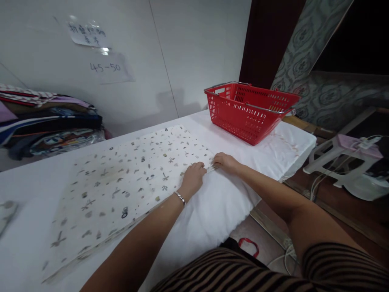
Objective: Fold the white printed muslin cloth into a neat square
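A white cloth [130, 178] printed with small grey and brown shapes lies flat in layers on the white-covered table. Its near long edge shows more than one layer. At its right near corner, my right hand [226, 163] pinches the edge between thumb and fingers. My left hand [193, 178], with a silver bracelet at the wrist, is closed on the same edge just left of the right hand. A short stretch of edge shows between the two hands. The fingertips of both hands are partly hidden.
A red plastic basket [234, 115] with metal handles stands at the table's back right. Folded clothes [57, 121] are piled at the far left. Another patterned piece [6, 213] shows at the left edge. Beyond the table's right end is a white plastic stool [343, 156] with cables.
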Demonstrator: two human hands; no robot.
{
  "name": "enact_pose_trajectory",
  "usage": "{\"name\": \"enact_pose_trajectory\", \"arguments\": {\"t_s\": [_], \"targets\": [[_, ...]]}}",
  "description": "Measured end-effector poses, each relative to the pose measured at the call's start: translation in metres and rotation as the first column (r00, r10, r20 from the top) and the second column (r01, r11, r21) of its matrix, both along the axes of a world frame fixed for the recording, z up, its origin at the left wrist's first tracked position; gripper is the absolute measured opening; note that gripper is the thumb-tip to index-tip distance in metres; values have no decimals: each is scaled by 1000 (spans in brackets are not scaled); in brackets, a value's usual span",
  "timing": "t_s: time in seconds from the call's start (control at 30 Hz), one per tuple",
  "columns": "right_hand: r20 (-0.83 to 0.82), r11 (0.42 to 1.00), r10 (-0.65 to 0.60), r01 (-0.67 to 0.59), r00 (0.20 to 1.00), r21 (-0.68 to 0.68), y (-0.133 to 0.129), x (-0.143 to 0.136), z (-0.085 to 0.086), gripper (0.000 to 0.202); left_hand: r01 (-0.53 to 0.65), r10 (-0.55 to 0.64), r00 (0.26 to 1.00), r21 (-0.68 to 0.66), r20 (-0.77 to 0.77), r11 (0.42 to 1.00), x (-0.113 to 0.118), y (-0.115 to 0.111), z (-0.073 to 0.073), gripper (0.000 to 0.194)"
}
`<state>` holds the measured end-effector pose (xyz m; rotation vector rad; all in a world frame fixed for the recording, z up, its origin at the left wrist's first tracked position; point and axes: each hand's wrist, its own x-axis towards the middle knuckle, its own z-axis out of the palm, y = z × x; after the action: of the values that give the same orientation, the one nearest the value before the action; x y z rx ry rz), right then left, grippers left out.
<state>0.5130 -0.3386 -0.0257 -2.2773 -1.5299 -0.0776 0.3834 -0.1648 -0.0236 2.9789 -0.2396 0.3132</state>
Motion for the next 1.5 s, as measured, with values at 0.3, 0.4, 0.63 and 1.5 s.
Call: {"name": "enact_pose_trajectory", "arguments": {"t_s": [0.3, 0.4, 0.63, 1.5], "targets": [[-16, 1000, 24, -24, 1000, -17, -2, 1, 0, 15, -40, 41, 999, 39, -3, 998, 20, -16, -3, 27], [-1, 999, 25, -25, 1000, -25, -4, -1, 3, 15, -49, 49, 999, -19, 8, 999, 23, -18, -5, 25], [15, 998, 46, -45, 999, -45, -8, -4, 4, 22, -107, 122, 992, -376, 16, 920, 21, -18, -8, 17], [304, 991, 89, -55, 948, -119, -16, -5, -4, 19, -46, 46, 999, 55, 13, 997, 7, -20, -6, 20]]}}
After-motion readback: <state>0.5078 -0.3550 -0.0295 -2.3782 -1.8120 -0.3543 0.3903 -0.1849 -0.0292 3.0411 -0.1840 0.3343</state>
